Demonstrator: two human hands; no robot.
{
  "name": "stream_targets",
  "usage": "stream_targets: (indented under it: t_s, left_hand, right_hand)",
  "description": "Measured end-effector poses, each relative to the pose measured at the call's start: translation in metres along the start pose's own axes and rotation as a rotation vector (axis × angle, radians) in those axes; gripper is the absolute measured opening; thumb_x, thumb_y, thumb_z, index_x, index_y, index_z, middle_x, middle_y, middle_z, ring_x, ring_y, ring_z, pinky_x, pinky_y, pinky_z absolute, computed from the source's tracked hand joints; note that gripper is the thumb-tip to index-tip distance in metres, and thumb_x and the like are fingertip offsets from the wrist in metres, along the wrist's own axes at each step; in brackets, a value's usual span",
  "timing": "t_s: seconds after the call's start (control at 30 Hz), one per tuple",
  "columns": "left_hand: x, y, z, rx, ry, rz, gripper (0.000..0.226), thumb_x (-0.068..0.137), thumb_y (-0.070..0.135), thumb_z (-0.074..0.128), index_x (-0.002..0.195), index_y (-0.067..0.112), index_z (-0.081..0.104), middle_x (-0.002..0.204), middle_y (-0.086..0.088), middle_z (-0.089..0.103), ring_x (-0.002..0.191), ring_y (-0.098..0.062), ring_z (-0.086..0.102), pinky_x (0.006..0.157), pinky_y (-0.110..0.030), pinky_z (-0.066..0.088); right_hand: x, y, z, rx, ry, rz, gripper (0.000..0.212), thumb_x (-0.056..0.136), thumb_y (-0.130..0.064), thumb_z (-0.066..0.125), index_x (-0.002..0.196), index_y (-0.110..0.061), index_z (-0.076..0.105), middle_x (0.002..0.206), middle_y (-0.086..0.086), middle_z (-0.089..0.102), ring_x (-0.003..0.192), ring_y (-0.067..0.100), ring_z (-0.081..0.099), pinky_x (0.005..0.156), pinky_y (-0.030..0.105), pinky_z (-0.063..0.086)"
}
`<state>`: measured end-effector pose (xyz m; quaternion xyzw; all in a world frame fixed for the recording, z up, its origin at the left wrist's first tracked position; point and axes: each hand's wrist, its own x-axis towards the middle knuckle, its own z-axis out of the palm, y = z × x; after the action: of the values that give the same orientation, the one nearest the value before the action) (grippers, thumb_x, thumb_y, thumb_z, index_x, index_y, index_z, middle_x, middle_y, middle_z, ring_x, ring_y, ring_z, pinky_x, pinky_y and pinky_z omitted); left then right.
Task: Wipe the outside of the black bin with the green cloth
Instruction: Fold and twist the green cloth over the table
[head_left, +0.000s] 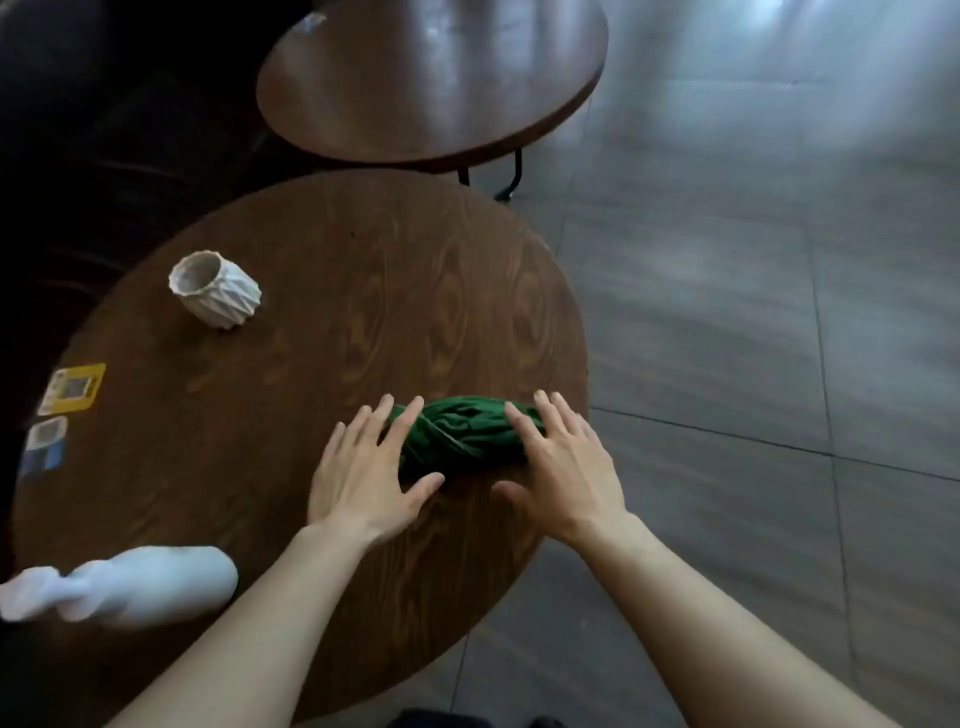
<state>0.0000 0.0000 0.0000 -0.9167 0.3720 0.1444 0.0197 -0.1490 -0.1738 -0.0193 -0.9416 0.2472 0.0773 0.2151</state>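
Fingers (387, 415) of left hand (363, 467) and right hand (561, 462) straight, spread, resting on bunched green cloth (462, 434) ends.

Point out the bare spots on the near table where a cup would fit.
Bare wood lies between the white faceted cup and the green cloth, toward the far rim. The left edge is crowded with cards; both hands flank the cloth.

We see a round brown table (322, 291). On it lie a green cloth (462, 434), a white cup (214, 289), two small cards (72, 388) and a white bottle (124, 584) on its side.
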Motion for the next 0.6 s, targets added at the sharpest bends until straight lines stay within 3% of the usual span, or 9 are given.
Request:
stream_targets:
  t_s: [0.13, 0.23, 0.4, 0.5, 0.6]
  left_hand:
    - [0.020, -0.003, 0.014, 0.015, -0.006, 0.041, 0.097, 0.085, 0.068, 0.055, 0.155, 0.045, -0.008, 0.170, 0.000, 0.005, 0.156, -0.023, 0.006, 0.126, -0.045, 0.010]
    - [0.030, -0.003, 0.023, 0.022, -0.025, 0.049, 0.101, 0.085, 0.060, 0.063, 0.156, 0.042, -0.008, 0.170, 0.002, 0.004, 0.156, -0.023, 0.005, 0.126, -0.046, 0.010]
    - [0.037, -0.001, 0.029, -0.016, -0.080, 0.029, 0.092, 0.090, 0.042, 0.067, 0.158, 0.038, 0.004, 0.169, 0.005, 0.009, 0.155, -0.021, 0.013, 0.125, -0.041, 0.013]
    - [0.033, 0.002, 0.029, -0.005, -0.028, 0.025, 0.084, 0.091, 0.031, 0.069, 0.157, 0.038, 0.017, 0.166, 0.006, 0.024, 0.150, -0.022, 0.029, 0.119, -0.042, 0.030]
    - [0.028, 0.005, 0.024, 0.028, 0.047, 0.023, 0.067, 0.091, 0.016, 0.065, 0.148, 0.037, 0.038, 0.146, 0.009, 0.050, 0.125, -0.022, 0.054, 0.092, -0.040, 0.053]
  right_hand:
    - [0.027, -0.003, 0.013, -0.032, 0.060, -0.131, 0.102, 0.090, -0.059, 0.069, 0.165, -0.032, 0.006, 0.175, 0.010, 0.006, 0.162, 0.031, 0.000, 0.131, 0.049, 0.015]
    - [0.037, -0.001, 0.027, 0.004, 0.043, -0.171, 0.103, 0.089, -0.055, 0.072, 0.165, -0.035, 0.005, 0.174, 0.009, 0.007, 0.161, 0.032, 0.004, 0.130, 0.052, 0.018]
    - [0.041, 0.004, 0.038, -0.009, -0.038, -0.199, 0.087, 0.095, -0.046, 0.068, 0.163, -0.040, 0.014, 0.173, 0.007, 0.016, 0.160, 0.035, 0.014, 0.129, 0.051, 0.021]
    - [0.039, 0.004, 0.039, 0.019, 0.017, -0.179, 0.068, 0.098, -0.032, 0.065, 0.158, -0.035, 0.034, 0.168, 0.009, 0.032, 0.155, 0.035, 0.028, 0.126, 0.051, 0.027]
    - [0.032, 0.000, 0.036, 0.008, 0.096, -0.195, 0.045, 0.098, -0.018, 0.060, 0.142, -0.026, 0.057, 0.143, 0.010, 0.060, 0.129, 0.034, 0.056, 0.103, 0.046, 0.049]
